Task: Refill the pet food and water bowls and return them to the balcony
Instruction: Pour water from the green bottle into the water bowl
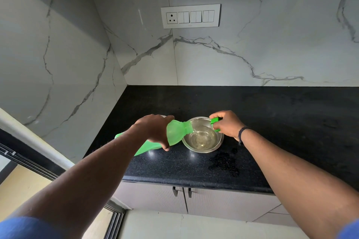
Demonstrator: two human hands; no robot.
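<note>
Head view: water is being poured from a green plastic bottle [175, 132], gripped by the left hand [155, 131], into a round steel bowl [202, 136] mid-tabletop [272, 122]; the right hand [227, 125] pinches its green cap [214, 120]. Next, the bottle likely needs righting and capping.

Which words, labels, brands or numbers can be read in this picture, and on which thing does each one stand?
No text can be read.
Switch plate: a tiny mark under the switches, too small to read.
Green bottle, its cap and the steel bowl: no label or print shows.
Counter and wall tiles: only speckle and veins, no writing.
</note>
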